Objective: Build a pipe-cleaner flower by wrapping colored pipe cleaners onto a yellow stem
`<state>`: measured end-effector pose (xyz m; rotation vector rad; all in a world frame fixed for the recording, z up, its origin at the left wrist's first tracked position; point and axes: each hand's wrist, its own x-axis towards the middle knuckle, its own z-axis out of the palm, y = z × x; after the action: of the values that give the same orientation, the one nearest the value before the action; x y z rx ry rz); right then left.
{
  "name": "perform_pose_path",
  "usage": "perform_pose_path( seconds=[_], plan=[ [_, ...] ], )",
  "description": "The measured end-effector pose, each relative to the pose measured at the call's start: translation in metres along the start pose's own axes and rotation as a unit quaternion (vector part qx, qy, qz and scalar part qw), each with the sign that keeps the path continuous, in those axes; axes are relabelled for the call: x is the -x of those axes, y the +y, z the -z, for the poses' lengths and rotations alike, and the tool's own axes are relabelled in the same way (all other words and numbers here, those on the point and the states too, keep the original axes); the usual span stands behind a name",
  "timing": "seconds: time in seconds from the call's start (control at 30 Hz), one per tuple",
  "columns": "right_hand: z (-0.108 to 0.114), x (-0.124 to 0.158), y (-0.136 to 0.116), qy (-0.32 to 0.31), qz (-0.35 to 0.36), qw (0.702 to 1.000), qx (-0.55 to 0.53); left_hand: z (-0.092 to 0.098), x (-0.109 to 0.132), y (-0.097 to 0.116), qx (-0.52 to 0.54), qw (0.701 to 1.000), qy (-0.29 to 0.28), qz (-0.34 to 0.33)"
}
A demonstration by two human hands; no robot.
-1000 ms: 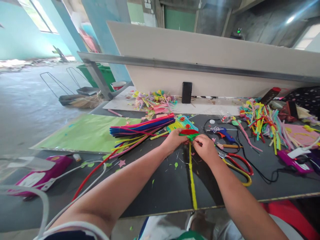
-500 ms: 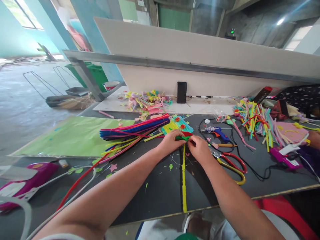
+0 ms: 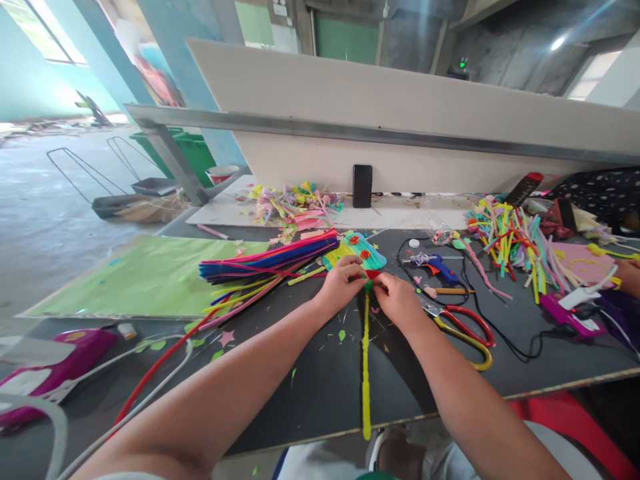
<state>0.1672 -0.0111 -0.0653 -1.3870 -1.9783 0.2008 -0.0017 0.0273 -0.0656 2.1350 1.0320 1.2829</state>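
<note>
My left hand and my right hand meet over the middle of the table, fingers bent and pinched around a small pipe-cleaner piece. A bit of green pipe cleaner and a red part show between the fingertips. From there a yellow pipe cleaner runs down toward me, its end at the table's front edge. Just behind the hands lies a flat yellow and turquoise piece with two red-orange flowers. To the left is a bundle of pipe cleaners in red, pink and blue.
Scissors and a blue glue gun with a black cord lie at the right. Piles of colourful pipe-cleaner pieces stand farther back, near an upright phone. Another person's hand is at the far right.
The left fingers have shifted and lifted on the piece, and less of its green shows. The yellow pipe cleaner's lower end has moved slightly toward me.
</note>
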Motion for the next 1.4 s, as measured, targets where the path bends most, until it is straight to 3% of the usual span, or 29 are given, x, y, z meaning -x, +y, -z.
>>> perform_pose_path(
  seconds=[0.13, 0.3, 0.53, 0.7, 0.83, 0.93, 1.0, 1.07, 1.1, 1.17, 1.27, 1.4],
  plan=[
    [0.0, -0.001, -0.001, 0.003, 0.002, 1.0, -0.017, 0.001, -0.001, -0.001, -0.018, 1.0, 0.001, -0.019],
    [0.001, 0.0, 0.001, 0.022, -0.054, 0.998, -0.015, 0.006, -0.002, -0.001, -0.037, 0.994, -0.069, -0.071],
    [0.002, 0.001, 0.003, -0.028, -0.026, 0.994, 0.101, 0.008, 0.0, 0.002, -0.06, 0.986, -0.114, -0.11],
    [0.003, 0.002, -0.002, -0.06, -0.022, 0.989, 0.136, 0.013, 0.0, 0.009, -0.107, 0.963, -0.187, -0.159],
    [0.004, 0.002, -0.002, -0.062, -0.021, 0.986, 0.154, 0.015, -0.001, 0.013, -0.076, 0.958, -0.22, -0.167],
    [0.007, 0.002, 0.003, -0.047, -0.012, 0.992, 0.118, 0.017, -0.005, 0.011, 0.018, 0.979, -0.178, -0.1],
    [0.011, 0.001, 0.006, -0.029, 0.008, 0.997, 0.076, 0.018, -0.009, 0.009, 0.109, 0.988, -0.112, 0.016],
    [0.013, 0.0, 0.007, -0.004, 0.053, 0.998, 0.04, 0.021, -0.012, 0.008, 0.188, 0.964, -0.071, 0.172],
    [0.015, 0.0, 0.006, 0.007, 0.083, 0.996, 0.028, 0.023, -0.012, 0.009, 0.216, 0.942, -0.081, 0.245],
    [0.017, 0.0, 0.004, 0.026, 0.14, 0.99, 0.015, 0.026, -0.013, 0.012, 0.268, 0.887, -0.17, 0.335],
    [0.02, 0.001, 0.002, 0.047, 0.18, 0.983, 0.011, 0.033, -0.012, 0.017, 0.349, 0.822, -0.283, 0.35],
    [0.024, 0.001, -0.001, 0.055, 0.189, 0.98, 0.02, 0.038, -0.014, 0.02, 0.405, 0.784, -0.288, 0.372]
  ],
)
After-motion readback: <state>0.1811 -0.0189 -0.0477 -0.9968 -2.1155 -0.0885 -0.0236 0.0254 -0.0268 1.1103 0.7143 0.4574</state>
